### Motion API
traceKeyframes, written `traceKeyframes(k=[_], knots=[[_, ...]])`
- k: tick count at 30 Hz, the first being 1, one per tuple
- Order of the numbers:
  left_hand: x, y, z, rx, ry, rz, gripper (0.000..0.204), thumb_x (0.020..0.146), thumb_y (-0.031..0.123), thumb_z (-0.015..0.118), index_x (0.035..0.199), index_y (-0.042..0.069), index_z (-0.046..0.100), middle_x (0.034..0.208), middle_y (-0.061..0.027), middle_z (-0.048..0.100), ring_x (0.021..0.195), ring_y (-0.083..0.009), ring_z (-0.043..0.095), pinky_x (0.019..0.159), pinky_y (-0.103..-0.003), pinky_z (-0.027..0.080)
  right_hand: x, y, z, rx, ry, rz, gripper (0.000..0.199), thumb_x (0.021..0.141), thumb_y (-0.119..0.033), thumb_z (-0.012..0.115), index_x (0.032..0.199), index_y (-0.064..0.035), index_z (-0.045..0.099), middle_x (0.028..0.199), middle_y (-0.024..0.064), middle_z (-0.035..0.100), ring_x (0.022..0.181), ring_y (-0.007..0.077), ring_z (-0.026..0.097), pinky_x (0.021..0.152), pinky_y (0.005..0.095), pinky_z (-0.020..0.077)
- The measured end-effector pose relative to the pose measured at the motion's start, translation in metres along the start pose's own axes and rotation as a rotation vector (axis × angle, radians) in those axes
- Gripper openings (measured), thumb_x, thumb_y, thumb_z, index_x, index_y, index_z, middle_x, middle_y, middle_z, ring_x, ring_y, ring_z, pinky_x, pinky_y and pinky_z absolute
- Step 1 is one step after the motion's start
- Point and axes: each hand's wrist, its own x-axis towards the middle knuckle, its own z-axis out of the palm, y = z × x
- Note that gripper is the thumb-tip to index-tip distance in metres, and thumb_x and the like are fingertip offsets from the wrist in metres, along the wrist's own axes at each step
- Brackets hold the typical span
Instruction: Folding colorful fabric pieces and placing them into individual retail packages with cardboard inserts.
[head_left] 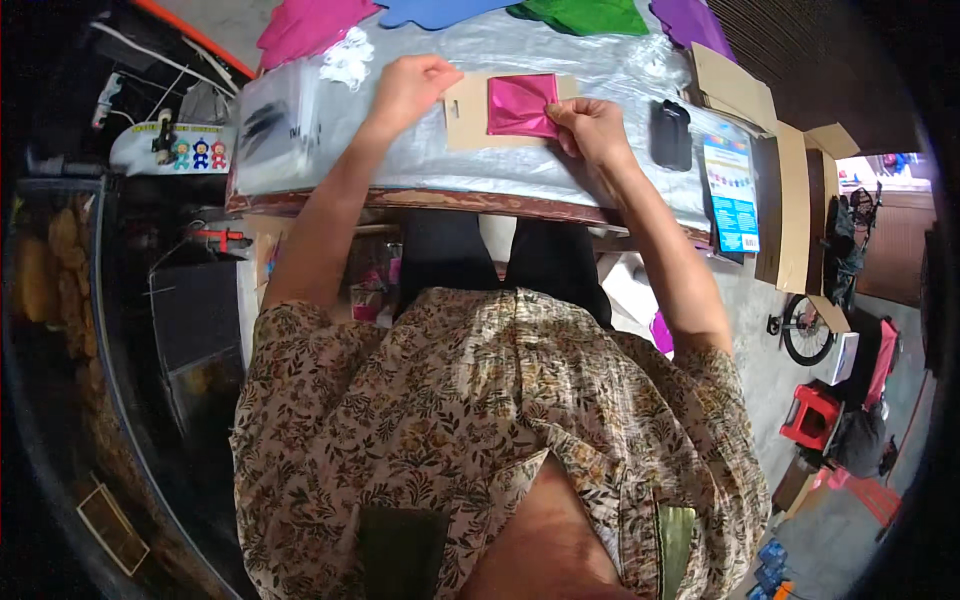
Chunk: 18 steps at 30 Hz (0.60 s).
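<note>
A shiny pink folded square, plastic or foil by its look, lies on a flat piece of brown cardboard with a small slot in its left side. My right hand pinches the square's right edge between thumb and fingers. By the cardboard's upper left corner, my left hand is closed with its fingertips together. Whether those fingertips grip the corner or something small, I cannot make out. A black case-like object rests to the right of my right hand.
Silvery sheeting covers the table. Pink, blue, green and purple sheets line its far side, near a white stringy bundle. Clear bags lie left; a blue printed package and open cardboard box stand right.
</note>
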Motion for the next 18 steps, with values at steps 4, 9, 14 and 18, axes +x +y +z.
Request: traceKeyframes(k=[4, 9, 14, 18], knots=[[-0.011, 0.017, 0.018, 0.151, 0.136, 0.421, 0.035, 0.093, 0.032, 0.067, 0.119, 0.007, 0.068, 0.12, -0.0075, 0.066, 0.104, -0.0234, 0.064, 0.091, -0.034, 0.051, 0.015, 0.011, 0.0, -0.145, -0.036, 0.011, 0.019, 0.09, -0.014, 0.07, 0.078, 0.0004, 0.07, 0.055, 0.0017, 0.057, 0.041, 0.0078, 0.045, 0.038, 0.0259, 0.0302], [-0.026, 0.029, 0.054, 0.25, -0.008, 0.563, 0.061, 0.088, 0.044, 0.068, 0.137, 0.011, 0.056, 0.145, -0.009, 0.051, 0.136, -0.0275, 0.046, 0.112, -0.039, 0.039, 0.018, 0.007, -0.001, -0.286, -0.031, -0.054, 0.022, 0.092, -0.014, 0.067, 0.079, 0.0028, 0.07, 0.054, 0.0042, 0.058, 0.04, 0.0093, 0.046, 0.037, 0.0265, 0.032], [-0.025, 0.02, 0.058, 0.291, -0.065, 0.529, 0.069, 0.09, 0.049, 0.062, 0.146, 0.012, 0.045, 0.152, -0.0076, 0.042, 0.143, -0.0277, 0.035, 0.117, -0.041, 0.031, 0.022, 0.0, 0.006, -0.469, -0.019, -0.136, 0.025, 0.095, -0.014, 0.062, 0.08, 0.0054, 0.069, 0.055, 0.0083, 0.06, 0.041, 0.0126, 0.053, 0.038, 0.0283, 0.0399], [-0.024, 0.019, 0.061, 0.346, -0.072, 0.541, 0.069, 0.094, 0.052, 0.055, 0.146, 0.009, 0.044, 0.153, -0.0077, 0.041, 0.143, -0.0268, 0.035, 0.119, -0.042, 0.028, 0.027, -0.011, 0.006, -0.617, -0.058, -0.151, 0.026, 0.095, -0.016, 0.061, 0.081, 0.0052, 0.068, 0.057, 0.011, 0.063, 0.046, 0.0187, 0.061, 0.043, 0.0328, 0.0478]])
